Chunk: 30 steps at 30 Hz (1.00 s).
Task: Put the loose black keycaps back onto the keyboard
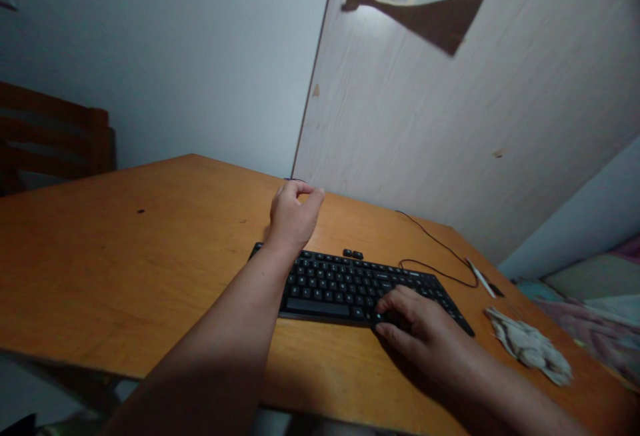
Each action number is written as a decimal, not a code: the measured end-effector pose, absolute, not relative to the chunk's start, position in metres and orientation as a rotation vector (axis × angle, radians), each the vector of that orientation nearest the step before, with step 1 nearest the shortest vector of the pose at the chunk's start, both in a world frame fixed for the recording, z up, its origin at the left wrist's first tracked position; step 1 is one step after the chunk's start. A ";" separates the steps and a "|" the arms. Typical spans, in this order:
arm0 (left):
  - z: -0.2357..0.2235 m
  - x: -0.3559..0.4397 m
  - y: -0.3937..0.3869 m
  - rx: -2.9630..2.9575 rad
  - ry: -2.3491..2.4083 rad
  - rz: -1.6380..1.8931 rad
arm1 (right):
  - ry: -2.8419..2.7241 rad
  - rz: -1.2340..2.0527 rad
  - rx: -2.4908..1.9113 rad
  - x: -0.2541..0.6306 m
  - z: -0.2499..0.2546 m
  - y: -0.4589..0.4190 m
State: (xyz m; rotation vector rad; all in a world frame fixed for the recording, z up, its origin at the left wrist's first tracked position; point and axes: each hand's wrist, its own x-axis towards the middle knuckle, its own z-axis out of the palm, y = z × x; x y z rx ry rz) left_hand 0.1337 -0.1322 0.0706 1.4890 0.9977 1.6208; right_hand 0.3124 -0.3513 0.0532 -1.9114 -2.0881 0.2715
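Observation:
A black keyboard (325, 289) lies at a slant on the wooden table. My left hand (295, 213) reaches across its left part, above the table's far side, thumb and fingers drawn together. Whatever may be between those fingertips is hidden. My right hand (420, 326) is closed at the keyboard's front edge, right of the space bar, with the thumb low at the edge and the fingers curled over the keys. Two loose black keycaps (353, 254) sit just behind the keyboard. Beyond my left fingers, a small dark object (295, 179) shows at the table's far edge.
A black cable (435, 236) loops behind the keyboard, near a thin white tool (481, 278). A crumpled cloth (530, 346) lies at the right. The wooden table (125, 276) meets the wall at the back. A wooden chair (55, 133) stands at the left.

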 end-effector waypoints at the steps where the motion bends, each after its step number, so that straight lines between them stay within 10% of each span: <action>1: 0.070 0.135 -0.133 1.509 0.994 1.614 | -2.079 0.276 -1.909 0.312 0.053 -0.351; 30: 0.070 0.137 -0.141 1.673 1.086 1.525 | -1.864 -0.036 -2.205 0.297 0.037 -0.355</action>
